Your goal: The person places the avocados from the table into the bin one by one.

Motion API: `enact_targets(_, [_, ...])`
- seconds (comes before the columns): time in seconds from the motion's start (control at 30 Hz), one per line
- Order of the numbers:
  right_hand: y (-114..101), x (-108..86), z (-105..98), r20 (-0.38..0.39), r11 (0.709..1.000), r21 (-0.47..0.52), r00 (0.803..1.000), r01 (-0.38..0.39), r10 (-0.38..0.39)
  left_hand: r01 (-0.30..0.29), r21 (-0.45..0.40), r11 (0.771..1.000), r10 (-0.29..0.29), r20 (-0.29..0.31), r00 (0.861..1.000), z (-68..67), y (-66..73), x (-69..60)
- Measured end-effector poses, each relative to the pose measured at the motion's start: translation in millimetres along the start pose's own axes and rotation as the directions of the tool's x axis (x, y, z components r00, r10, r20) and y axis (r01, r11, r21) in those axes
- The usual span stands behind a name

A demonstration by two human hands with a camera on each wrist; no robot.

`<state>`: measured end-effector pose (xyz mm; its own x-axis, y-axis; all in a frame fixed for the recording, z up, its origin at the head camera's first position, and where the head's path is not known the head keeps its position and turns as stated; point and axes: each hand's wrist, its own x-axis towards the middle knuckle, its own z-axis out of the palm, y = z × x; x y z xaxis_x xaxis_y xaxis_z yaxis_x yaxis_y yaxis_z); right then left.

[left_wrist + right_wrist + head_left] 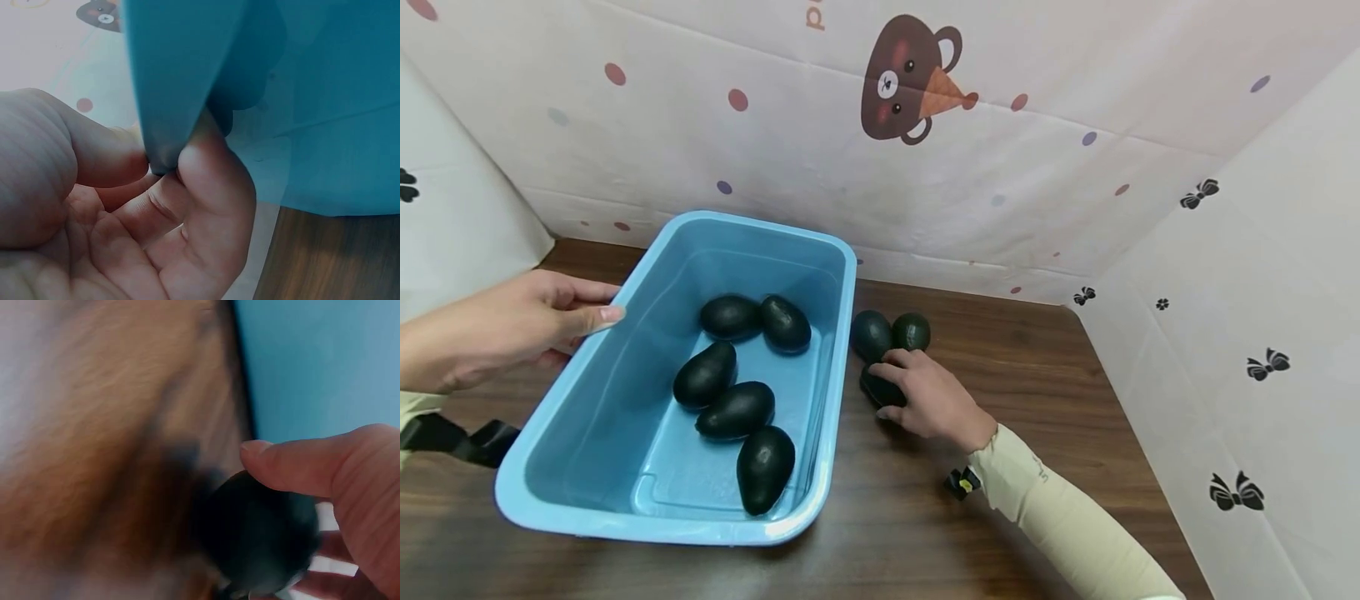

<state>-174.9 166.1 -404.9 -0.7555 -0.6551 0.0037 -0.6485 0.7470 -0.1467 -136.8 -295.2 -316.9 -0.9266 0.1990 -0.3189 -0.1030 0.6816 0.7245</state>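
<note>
Seen from the head view, a big white sheet (1075,50) printed with little pictures is spread from 10 o'clock, over the top, to 4 o'clock. Inside that curve, a flat table of dark brown wood (1000,333) is seen. At 8 o'clock, a big blue plastic tub (595,425) with rounded corners is placed. Between 4 and 5 o'clock, a long pale cloth sleeve (1067,517) is seen on the right arm.

The tub's rim is pinched at its 10 o'clock side by the left hand (520,325), with the thumb on top and fingers curled below. At the tub's 3 o'clock, just outside it, one dark green, egg-shaped avocado (882,386) is gripped by the right hand (925,392), between thumb and fingers. Whether it is lifted cannot be told. By the left wrist, a shiny black strap (467,442) is seen.

Two round-looking dark green avocados (912,332) are set side by side, at 10 and 12 o'clock from the right hand. Five blackish green, pear-shaped avocados (735,410) are held in the tub: at 1, 2, 4 and 5 o'clock, and one near the middle.
</note>
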Motion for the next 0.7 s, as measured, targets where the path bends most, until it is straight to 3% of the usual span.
enact_targets(0.17, [3,-1.2,9,0.028,1.000,0.000,0.999,0.017,-0.017,-0.005,-0.011,1.000,0.005,0.003,1.000,-0.6,0.6,-0.2])
enact_targets(0.7, [5,-5.4,18,-0.104,0.999,-0.008,0.993,0.050,-0.051,-0.016,-0.010,1.000,0.016,0.007,1.000,-0.4,3.5,-2.6])
